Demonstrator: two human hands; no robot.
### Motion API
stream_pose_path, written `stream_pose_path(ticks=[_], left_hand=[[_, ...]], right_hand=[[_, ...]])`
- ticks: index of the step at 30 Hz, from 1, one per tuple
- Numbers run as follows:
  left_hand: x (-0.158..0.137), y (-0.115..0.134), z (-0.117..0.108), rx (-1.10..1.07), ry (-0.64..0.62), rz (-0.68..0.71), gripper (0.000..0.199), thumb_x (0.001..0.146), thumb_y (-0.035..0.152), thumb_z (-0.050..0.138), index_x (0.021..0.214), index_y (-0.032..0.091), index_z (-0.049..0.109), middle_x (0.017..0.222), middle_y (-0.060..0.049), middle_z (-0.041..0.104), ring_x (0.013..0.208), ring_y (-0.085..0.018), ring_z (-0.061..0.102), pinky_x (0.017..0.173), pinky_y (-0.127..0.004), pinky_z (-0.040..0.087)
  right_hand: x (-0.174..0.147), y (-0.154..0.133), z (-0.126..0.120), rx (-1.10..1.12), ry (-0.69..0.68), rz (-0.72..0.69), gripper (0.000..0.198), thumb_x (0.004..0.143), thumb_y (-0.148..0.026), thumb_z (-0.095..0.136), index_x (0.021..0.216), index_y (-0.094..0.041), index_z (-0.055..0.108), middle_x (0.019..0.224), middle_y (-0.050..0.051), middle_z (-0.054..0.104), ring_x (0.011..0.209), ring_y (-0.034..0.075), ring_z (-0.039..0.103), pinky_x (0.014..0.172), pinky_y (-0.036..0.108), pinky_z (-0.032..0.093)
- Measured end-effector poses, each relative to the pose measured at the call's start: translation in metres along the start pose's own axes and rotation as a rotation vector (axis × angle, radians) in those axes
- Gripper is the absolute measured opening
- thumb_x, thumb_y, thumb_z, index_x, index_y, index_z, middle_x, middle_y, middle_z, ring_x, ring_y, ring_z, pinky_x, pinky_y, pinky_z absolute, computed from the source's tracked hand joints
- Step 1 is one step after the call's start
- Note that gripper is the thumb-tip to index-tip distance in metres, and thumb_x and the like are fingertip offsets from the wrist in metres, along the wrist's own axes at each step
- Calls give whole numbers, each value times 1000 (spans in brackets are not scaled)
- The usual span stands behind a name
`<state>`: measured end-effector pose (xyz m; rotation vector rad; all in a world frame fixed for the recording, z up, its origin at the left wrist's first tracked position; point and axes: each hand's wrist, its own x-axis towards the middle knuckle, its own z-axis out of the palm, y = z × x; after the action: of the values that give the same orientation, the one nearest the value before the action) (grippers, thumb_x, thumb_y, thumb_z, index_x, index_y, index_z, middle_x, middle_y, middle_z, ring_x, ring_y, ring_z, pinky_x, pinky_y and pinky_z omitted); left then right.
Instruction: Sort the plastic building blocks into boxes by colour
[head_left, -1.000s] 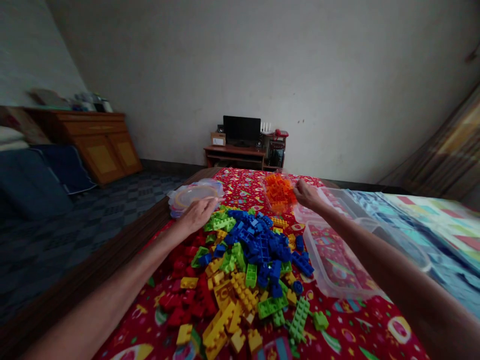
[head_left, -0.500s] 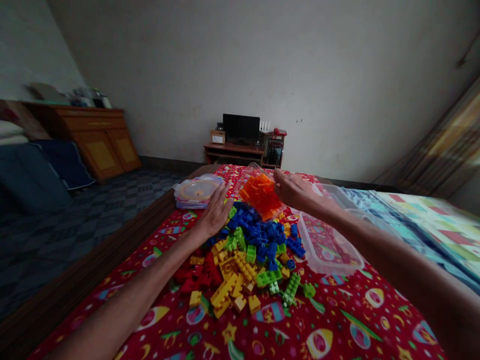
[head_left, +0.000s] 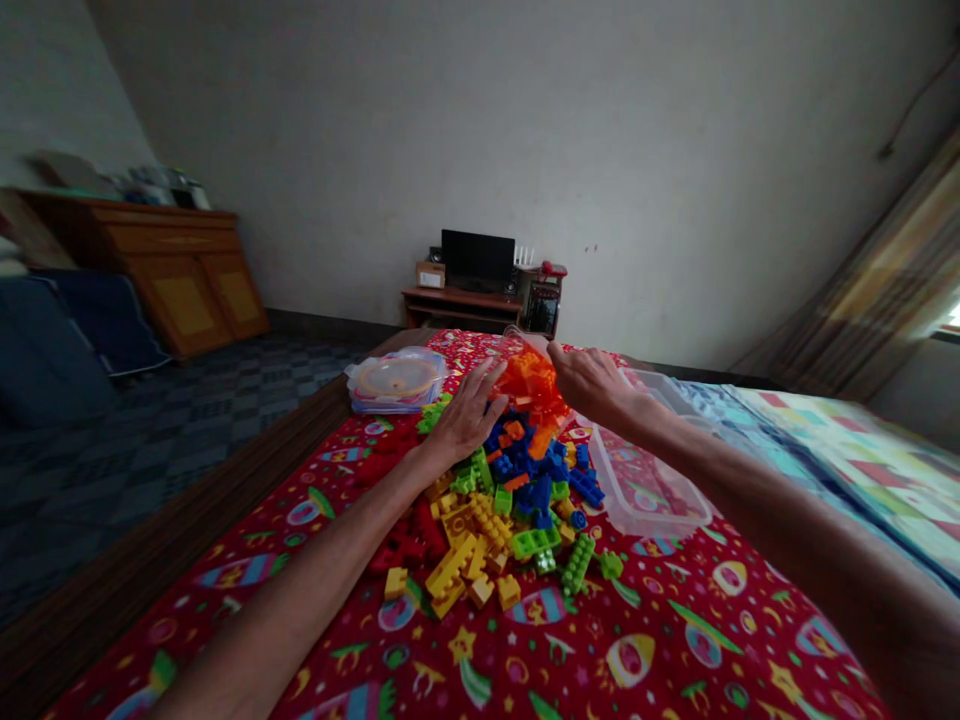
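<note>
My right hand (head_left: 592, 378) is closed on the side of a clear plastic box (head_left: 517, 338), which is tipped toward me. Orange toy bricks (head_left: 534, 385) slide out of it, and a few lie on top of the blue bricks (head_left: 536, 492). On the other side, my left hand (head_left: 471, 415) hovers over the pile with fingers stretched and thumb apart, close to the orange bricks. Nearer to me are yellow bricks (head_left: 491, 525) and green bricks (head_left: 534, 543). Red bricks (head_left: 405, 540) lie at the left, partly hidden by my left forearm.
A clear plastic box (head_left: 652, 525) stands right of the pile, with another box (head_left: 660, 390) behind it. Stacked clear lids (head_left: 397, 380) lie at the left table edge. The table has a red patterned cloth (head_left: 555, 660). Beyond is a monitor (head_left: 478, 260) on a desk.
The box in my right hand has tipped further, and orange bricks have dropped onto the blue ones. My left hand has moved right, nearer to the box.
</note>
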<state>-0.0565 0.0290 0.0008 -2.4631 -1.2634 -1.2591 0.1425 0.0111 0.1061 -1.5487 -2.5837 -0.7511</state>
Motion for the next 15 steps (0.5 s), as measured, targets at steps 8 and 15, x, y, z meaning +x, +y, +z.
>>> stream_pose_path(ticks=[8, 15], left_hand=[[-3, 9, 2, 104, -125, 81, 46, 97, 41, 34, 136, 20, 45, 150, -14, 35, 139, -30, 28, 112, -54, 25], [6, 17, -13, 123, 23, 59, 40, 96, 31, 35, 128, 12, 52, 119, -16, 54, 116, -26, 49, 102, -44, 41]], right_hand=[[-25, -21, -14, -13, -56, -137, 50, 90, -3, 19, 129, -12, 48, 102, 16, 63, 85, 24, 57, 70, 35, 40], [-33, -27, -11, 6, -39, -119, 46, 89, -3, 23, 122, -14, 53, 99, 15, 61, 84, 23, 56, 70, 34, 42]])
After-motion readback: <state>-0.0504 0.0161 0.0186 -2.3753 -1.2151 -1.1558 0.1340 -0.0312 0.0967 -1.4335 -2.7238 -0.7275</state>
